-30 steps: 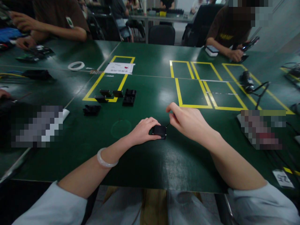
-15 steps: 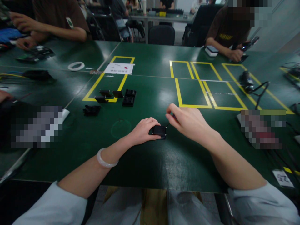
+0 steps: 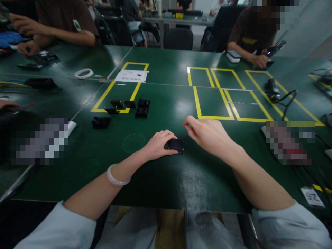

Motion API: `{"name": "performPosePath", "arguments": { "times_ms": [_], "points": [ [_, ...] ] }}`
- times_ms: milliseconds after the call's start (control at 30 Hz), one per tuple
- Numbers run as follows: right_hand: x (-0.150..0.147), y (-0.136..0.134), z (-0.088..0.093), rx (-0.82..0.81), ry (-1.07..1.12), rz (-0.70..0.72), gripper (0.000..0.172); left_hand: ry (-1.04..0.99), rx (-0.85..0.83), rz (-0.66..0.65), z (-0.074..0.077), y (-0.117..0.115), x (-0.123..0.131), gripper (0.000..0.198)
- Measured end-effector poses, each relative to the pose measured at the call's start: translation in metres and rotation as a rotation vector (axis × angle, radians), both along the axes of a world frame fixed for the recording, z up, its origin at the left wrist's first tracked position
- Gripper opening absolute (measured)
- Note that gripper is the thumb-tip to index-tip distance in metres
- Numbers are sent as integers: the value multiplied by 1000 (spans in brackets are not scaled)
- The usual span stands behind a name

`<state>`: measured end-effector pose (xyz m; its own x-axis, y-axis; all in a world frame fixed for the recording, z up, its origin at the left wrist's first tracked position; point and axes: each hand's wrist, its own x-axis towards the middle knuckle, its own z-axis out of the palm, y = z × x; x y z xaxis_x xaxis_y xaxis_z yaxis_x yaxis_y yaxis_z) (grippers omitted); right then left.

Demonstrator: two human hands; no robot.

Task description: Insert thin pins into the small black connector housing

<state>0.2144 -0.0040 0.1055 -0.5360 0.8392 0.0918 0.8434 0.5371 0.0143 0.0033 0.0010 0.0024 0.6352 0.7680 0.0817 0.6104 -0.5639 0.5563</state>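
Observation:
My left hand [image 3: 158, 144] rests on the green table [image 3: 166, 180] with its fingers closed round a small black box-shaped part [image 3: 176, 145], pinning it to the surface. Just to the right and a little above, my right hand [image 3: 207, 135] is pinched shut on a thin dark tool or wire whose tip reaches the part's upper right corner; I cannot name what it is. A pale bangle [image 3: 116, 176] sits on my left wrist.
Several loose black parts [image 3: 142, 108] lie at the left by a yellow taped outline [image 3: 119, 86]. More yellow outlines [image 3: 220, 97] mark the right. A black tool with cable [image 3: 273, 90] lies far right. Other people sit across the table.
My right hand has sunk slightly toward the black part. The left hand and the part stay where they were.

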Motion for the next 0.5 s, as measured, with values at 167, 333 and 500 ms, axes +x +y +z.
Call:
{"name": "performPosePath", "arguments": {
  "times_ms": [167, 333, 500],
  "points": [
    [0, -1, -1, 12, 86, 30, 28, -3, -15, 4, 0, 0, 0, 38],
    [0, 0, -1, 5, 22, 11, 34, -3, -12, 5, 0, 0, 0, 39],
    [-1, -1, -1, 31, 52, 22, 27, 11, -12, 9, 1, 0, 0, 39]
  ]
}}
